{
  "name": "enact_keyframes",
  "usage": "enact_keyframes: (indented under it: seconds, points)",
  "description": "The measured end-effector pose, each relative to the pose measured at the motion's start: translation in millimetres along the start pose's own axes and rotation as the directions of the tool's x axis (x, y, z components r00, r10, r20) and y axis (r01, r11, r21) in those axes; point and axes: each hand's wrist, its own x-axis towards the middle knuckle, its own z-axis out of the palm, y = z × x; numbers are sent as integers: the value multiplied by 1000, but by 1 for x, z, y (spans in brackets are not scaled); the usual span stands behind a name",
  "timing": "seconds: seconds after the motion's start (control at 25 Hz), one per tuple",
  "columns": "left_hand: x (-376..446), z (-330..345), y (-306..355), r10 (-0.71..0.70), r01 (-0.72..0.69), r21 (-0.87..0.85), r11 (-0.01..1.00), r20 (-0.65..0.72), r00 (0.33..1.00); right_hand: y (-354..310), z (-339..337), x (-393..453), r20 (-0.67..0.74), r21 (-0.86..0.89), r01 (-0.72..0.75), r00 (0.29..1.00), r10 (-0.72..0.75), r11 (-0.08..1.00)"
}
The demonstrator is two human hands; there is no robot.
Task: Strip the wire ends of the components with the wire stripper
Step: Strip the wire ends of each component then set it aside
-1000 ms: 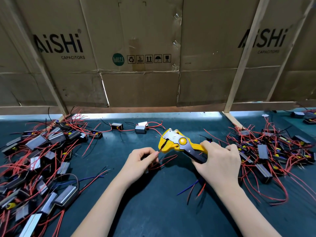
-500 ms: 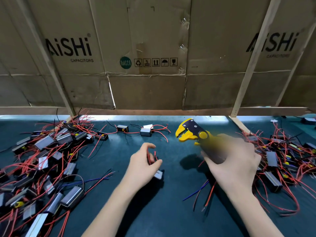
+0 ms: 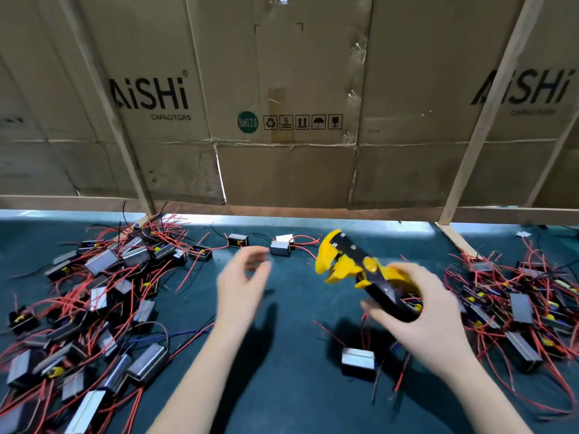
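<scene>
Hands were mid-changeover between parts. Right hand (image 3: 419,308) had its grip wrapped round the black handle of the yellow wire stripper (image 3: 357,270), tool lifted off the counter (image 3: 297,402), nose pointing toward 10 o'clock. Stripper jaws stood apart, nothing seen between them. Left hand (image 3: 242,286) was blurred, fingers loosely spread, holding nothing, hovering above the counter at about 9 o'clock from the tool.

One component (image 3: 358,360) lay by itself at 6 o'clock from the stripper, just below the right hand, red leads trailing off it. Big tangle of components on the left pile (image 3: 94,302), another on the right pile (image 3: 517,308). Two loose components (image 3: 260,244) sat near the back edge at 12 o'clock. Cardboard wall (image 3: 282,120) behind everything.

My read: the step in hand was fetching the next part with the free hand. Which pile is stripped and which is raw, can't tell from here.

To do it well:
- pull one part by its body, not by a lead; those leads look snagged in each other
- pinch the lead close to its end so it doesn't flop
- feed it square into the open jaws, same depth each time
- squeeze once, fully; half squeeze probably nicks strands
- keep done parts well apart from undone ones
</scene>
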Motion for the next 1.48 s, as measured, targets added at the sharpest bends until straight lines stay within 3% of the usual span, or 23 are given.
enact_keyframes:
  seconds: [0.08,0.16,0.24,0.32,0.44,0.56,0.68,0.76,0.88,1.0,1.08,1.12,1.16,1.28,1.32,1.4,1.48]
  points:
    - [17,-31,-21,55,67,388,919,-296,954,1,2,-3,207,-140,44,978,-14,989]
    - [26,-53,-41,13,239,573,784,-401,916,3,5,-6,364,-387,163,931,-12,908]
    - [31,-62,-54,-71,323,639,698,-387,919,4,7,-6,413,-489,159,908,67,858]
    - [34,-64,-63,-72,315,689,653,-357,931,3,6,-6,371,-511,116,924,96,852]
    - [35,-60,-62,-68,261,620,740,-317,946,1,0,-5,285,-363,52,957,58,930]
    - [27,-48,-47,-85,209,539,816,-245,966,-3,-7,-5,471,-62,36,882,-2,997]
    - [17,-34,-28,-16,54,535,843,-75,997,-5,-1,-9,603,-182,233,794,-79,955]
    - [12,-30,-20,14,-84,444,892,158,987,1,2,-8,574,-319,279,817,-50,906]
    - [5,-30,-12,-7,-158,281,947,508,861,15,-5,0,394,-462,97,913,106,882]
    - [4,-34,-10,-70,-120,221,968,695,716,31,-12,2,125,-743,-75,961,248,665]
    - [5,-38,-11,-127,-70,208,976,795,594,39,-16,3,-53,-784,-221,955,293,580]
    - [5,-39,-11,-145,-60,217,974,807,572,42,-19,4,-116,-767,-280,945,304,577]
    - [6,-39,-12,-157,-61,241,969,781,605,43,-21,6,-156,-730,-326,935,318,600]
    - [5,-29,-14,-127,-70,355,932,502,856,38,-23,10,-217,-477,-385,923,319,790]
    - [3,-23,-13,-103,-59,358,932,418,903,33,-21,11,-232,-362,-371,924,303,855]
    - [-2,-10,-12,-84,-13,280,960,334,939,23,-15,9,-231,-194,-306,938,260,932]
    - [-7,3,-13,-102,41,218,975,280,955,13,-3,4,-192,-182,-241,960,206,953]
